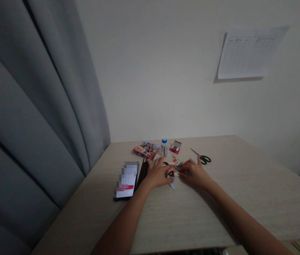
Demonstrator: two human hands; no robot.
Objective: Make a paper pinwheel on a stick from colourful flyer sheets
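Observation:
A small folded piece of colourful printed paper (pixel 170 173) lies on the table with pointed ends sticking out towards the wall and towards me. My left hand (pixel 158 173) holds it from the left, the paper between thumb and forefinger while the other fingers spread towards the back. From the right, my right hand (pixel 194 173) pinches the paper's edge with its fingertips, the fingers curled. Parts of the paper are hidden under both hands.
Behind the hands are a stack of printed booklets (pixel 146 150), a blue-capped glue bottle (pixel 164 147) and a small red box (pixel 176 147). Black-handled scissors (pixel 204 158) lie right, a phone (pixel 127 180) and dark strip (pixel 142 171) left. A grey curtain (pixel 46 106) borders the table.

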